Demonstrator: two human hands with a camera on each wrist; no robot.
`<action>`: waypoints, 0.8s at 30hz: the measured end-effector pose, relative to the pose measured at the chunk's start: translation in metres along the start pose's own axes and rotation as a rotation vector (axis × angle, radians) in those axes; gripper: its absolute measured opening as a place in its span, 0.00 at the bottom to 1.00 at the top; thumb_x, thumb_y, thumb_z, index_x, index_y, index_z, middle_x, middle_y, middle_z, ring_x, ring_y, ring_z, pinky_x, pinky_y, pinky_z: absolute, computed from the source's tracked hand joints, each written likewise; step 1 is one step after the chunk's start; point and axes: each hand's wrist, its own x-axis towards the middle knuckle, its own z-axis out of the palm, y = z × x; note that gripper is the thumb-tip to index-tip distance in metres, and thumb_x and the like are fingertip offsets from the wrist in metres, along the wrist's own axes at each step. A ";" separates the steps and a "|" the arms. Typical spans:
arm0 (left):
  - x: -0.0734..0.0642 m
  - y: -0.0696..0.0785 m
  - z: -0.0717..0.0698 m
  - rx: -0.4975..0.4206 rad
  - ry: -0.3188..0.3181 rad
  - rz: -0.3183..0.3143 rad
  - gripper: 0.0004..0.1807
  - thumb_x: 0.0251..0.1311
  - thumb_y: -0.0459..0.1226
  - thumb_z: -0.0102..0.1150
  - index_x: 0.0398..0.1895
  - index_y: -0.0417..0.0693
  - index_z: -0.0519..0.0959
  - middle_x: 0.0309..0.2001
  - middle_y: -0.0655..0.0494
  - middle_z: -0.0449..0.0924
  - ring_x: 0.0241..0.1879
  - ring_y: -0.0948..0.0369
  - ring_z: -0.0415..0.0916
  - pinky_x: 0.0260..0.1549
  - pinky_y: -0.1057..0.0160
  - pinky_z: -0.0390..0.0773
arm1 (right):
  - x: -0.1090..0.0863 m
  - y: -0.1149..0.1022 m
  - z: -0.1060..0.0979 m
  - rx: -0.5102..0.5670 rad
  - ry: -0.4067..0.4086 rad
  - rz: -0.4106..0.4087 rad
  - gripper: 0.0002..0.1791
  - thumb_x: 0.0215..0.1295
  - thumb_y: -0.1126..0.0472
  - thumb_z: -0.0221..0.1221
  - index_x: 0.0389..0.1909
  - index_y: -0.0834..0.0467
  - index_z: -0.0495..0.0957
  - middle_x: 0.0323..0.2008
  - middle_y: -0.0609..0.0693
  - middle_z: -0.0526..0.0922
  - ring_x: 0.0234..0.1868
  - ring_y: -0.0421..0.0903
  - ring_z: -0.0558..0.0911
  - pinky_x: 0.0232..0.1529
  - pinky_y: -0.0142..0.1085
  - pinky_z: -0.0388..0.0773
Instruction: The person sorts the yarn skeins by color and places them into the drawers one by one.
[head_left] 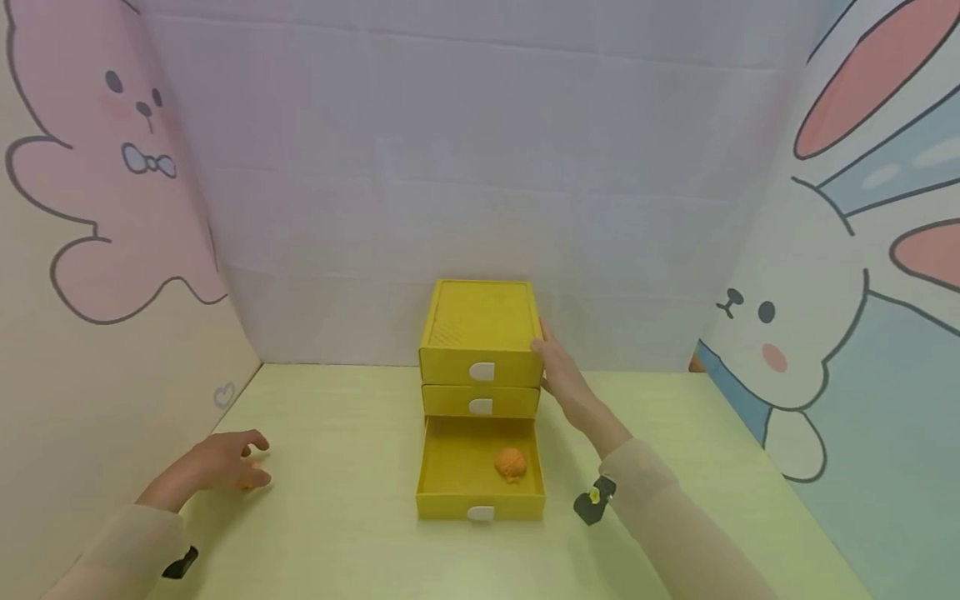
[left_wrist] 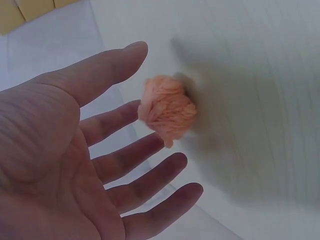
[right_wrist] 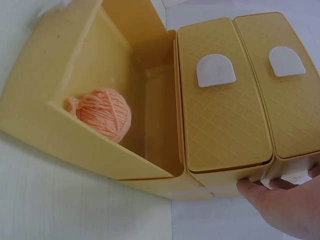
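A yellow cabinet (head_left: 483, 312) with three stacked drawers stands mid-table, each drawer having a white tab handle. Its bottom drawer (head_left: 442, 507) is pulled out, and an orange ball of yarn (right_wrist: 106, 115) lies inside, toward the drawer's right side. My right hand (head_left: 566, 379) rests against the cabinet's upper right side, thumb near the top edge. At the left of the table my left hand (left_wrist: 65, 155) has its fingers spread around a second orange yarn ball (left_wrist: 167, 110), mostly covered by the hand in the head view. Thumb and fingertips leave a wide gap there.
A pale wood-grain table (head_left: 337, 467) spreads out on both sides of the cabinet. White cloth (head_left: 480, 167) hangs behind it. Panels with a pink cartoon animal (head_left: 142, 167) and a white rabbit (head_left: 787, 308) close the left and right sides.
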 end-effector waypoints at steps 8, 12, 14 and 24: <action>-0.001 -0.004 0.003 0.021 0.004 -0.009 0.23 0.58 0.41 0.74 0.52 0.38 0.81 0.44 0.38 0.83 0.41 0.46 0.80 0.38 0.47 0.83 | 0.002 0.001 0.000 -0.001 0.001 0.001 0.39 0.84 0.45 0.39 0.87 0.37 0.32 0.87 0.45 0.34 0.87 0.52 0.38 0.81 0.63 0.49; 0.000 -0.005 0.005 0.021 0.029 -0.002 0.18 0.55 0.39 0.75 0.46 0.41 0.82 0.39 0.48 0.82 0.36 0.54 0.76 0.33 0.55 0.78 | 0.000 0.000 0.000 -0.009 -0.012 -0.006 0.38 0.85 0.44 0.37 0.87 0.38 0.31 0.87 0.45 0.33 0.87 0.53 0.37 0.80 0.64 0.48; 0.000 -0.006 0.006 0.018 0.038 0.000 0.18 0.54 0.39 0.75 0.45 0.41 0.82 0.38 0.50 0.82 0.35 0.56 0.74 0.33 0.57 0.76 | -0.001 -0.001 0.000 -0.011 -0.017 -0.008 0.38 0.85 0.44 0.37 0.87 0.38 0.30 0.87 0.46 0.33 0.87 0.53 0.37 0.80 0.65 0.48; 0.003 -0.003 0.011 -0.003 0.058 0.029 0.17 0.53 0.36 0.74 0.45 0.41 0.82 0.36 0.51 0.81 0.34 0.57 0.74 0.31 0.57 0.76 | 0.000 0.000 0.000 -0.010 -0.015 -0.005 0.38 0.85 0.43 0.38 0.87 0.38 0.31 0.87 0.45 0.33 0.87 0.53 0.36 0.80 0.64 0.48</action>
